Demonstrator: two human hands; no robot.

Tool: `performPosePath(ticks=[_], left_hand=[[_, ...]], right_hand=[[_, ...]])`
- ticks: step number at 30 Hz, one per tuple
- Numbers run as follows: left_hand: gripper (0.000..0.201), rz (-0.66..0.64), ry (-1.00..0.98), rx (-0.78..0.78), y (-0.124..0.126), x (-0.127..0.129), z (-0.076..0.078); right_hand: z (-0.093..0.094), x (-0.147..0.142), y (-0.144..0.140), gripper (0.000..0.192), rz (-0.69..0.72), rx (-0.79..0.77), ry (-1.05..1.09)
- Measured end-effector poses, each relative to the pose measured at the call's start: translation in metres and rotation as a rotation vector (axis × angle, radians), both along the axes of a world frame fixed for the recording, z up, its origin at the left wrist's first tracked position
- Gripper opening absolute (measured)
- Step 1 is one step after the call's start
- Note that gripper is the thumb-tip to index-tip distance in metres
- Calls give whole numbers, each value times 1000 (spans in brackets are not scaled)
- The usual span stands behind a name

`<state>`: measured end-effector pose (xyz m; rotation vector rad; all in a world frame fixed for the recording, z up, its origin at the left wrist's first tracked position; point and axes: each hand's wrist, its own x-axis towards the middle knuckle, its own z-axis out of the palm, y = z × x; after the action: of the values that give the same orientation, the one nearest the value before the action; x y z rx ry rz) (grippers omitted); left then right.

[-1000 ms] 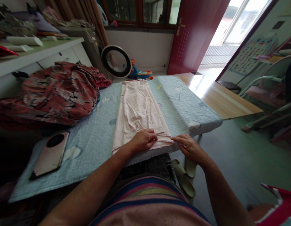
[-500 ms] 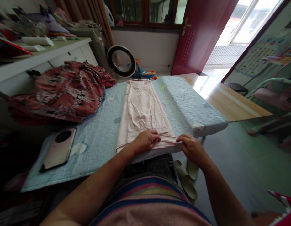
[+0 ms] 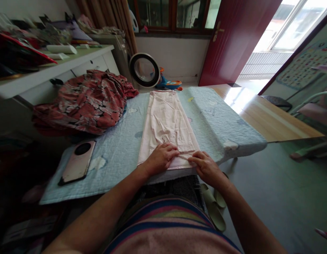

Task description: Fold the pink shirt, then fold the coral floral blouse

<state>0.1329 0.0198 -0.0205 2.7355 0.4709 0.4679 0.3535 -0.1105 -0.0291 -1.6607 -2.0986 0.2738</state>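
A long pale pink cloth (image 3: 167, 121), folded into a narrow strip, lies lengthwise on a light blue quilted pad (image 3: 118, 151). My left hand (image 3: 159, 158) rests palm down on the strip's near end, fingers curled on the fabric. My right hand (image 3: 204, 167) pinches the near right corner of the pink cloth, its fingertips almost meeting those of the left hand.
A crumpled red flowered garment (image 3: 86, 102) is heaped at the pad's far left. A pink phone (image 3: 77, 165) lies face down at the near left. A wooden table (image 3: 269, 120) adjoins on the right. Green slippers (image 3: 213, 208) sit on the floor below.
My right hand has slid left from beside the cloth onto its near right corner, close to the left hand. The view has shifted left a little.
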Motion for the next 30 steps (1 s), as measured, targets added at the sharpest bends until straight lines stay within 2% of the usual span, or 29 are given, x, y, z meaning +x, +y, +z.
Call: performPosePath(ticks=[4,7,10,16,20,24,30], left_hand=[[26,-40,52,47,0,4,-1],[25,-44,49,53,0,5,-1],[24,-42,24,21,1,3,-3],[17,9,-37,-112,7,7,-5],[12,82,46,-77,5,17,-2],[9,158,76,-64,3,25,-1],[10,153,103,11,4,27,-5]], right_hand=[[11,-8,5,59,-3,-61,-88],[17,-13,9,61,-6,-105,-165],[19,-12,9,54,-5,-121,-184],[19,2,-1,43,56,-130,-64],[21,3,-2,33,47,-135,-64],[22,-12,10,24,0,-85,-128],[16,-26,22,22,8,-55,-119]])
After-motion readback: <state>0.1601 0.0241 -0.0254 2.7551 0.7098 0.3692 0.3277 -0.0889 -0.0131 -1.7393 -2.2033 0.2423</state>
